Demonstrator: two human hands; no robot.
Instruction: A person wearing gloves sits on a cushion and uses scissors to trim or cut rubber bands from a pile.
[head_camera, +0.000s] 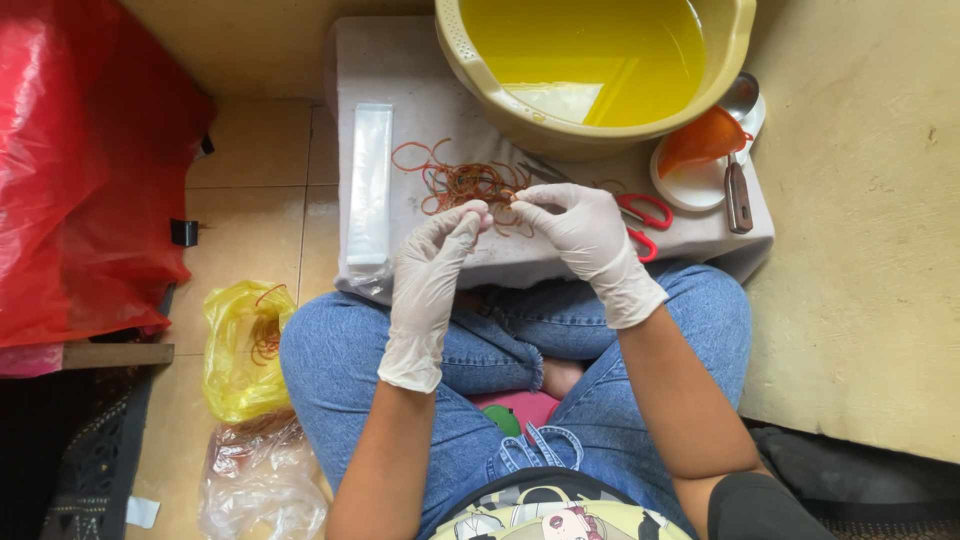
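At the centre of the frame the gloved left hand (432, 262) and right hand (578, 232) meet, fingertips pinched together on a rubber band (497, 208) drawn from the heap of bands (455, 182) just above; red scissors (640, 222) lie right within reach; the yellow basin (470, 75) sits at top.

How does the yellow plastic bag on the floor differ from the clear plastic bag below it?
The yellow bag is tinted and opaque-looking; the clear bag is see-through. The yellow bag lies nearer the low table, by the person's knee; the clear bag lies closer to the bottom edge of the view. The yellow bag looks bunched and fuller, the clear bag flatter and more crumpled. Both sit on the tiled floor and show reddish-brown rubber bands inside.
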